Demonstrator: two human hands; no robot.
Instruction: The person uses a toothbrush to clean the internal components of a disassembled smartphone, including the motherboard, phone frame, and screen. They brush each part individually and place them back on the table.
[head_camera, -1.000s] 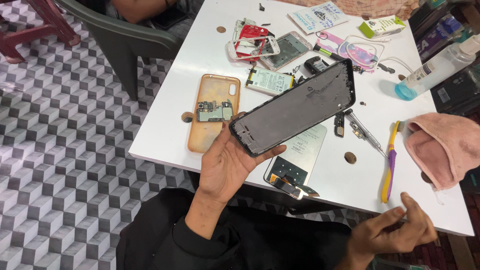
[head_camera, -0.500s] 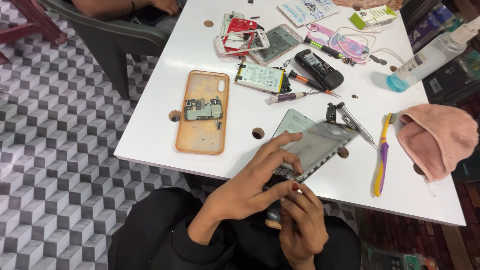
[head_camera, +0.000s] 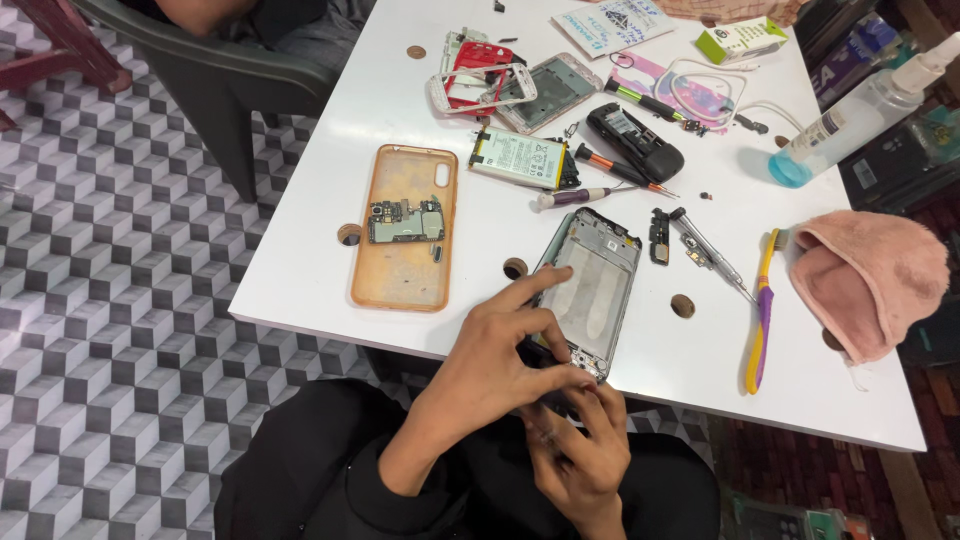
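An orange phone case (head_camera: 403, 232) with a small circuit board lies at ten o'clock of the phone frame (head_camera: 592, 290). The left hand (head_camera: 500, 365) pinches that frame's near end; the right hand (head_camera: 580, 455), at six o'clock, fingers curled, grips its bottom edge.
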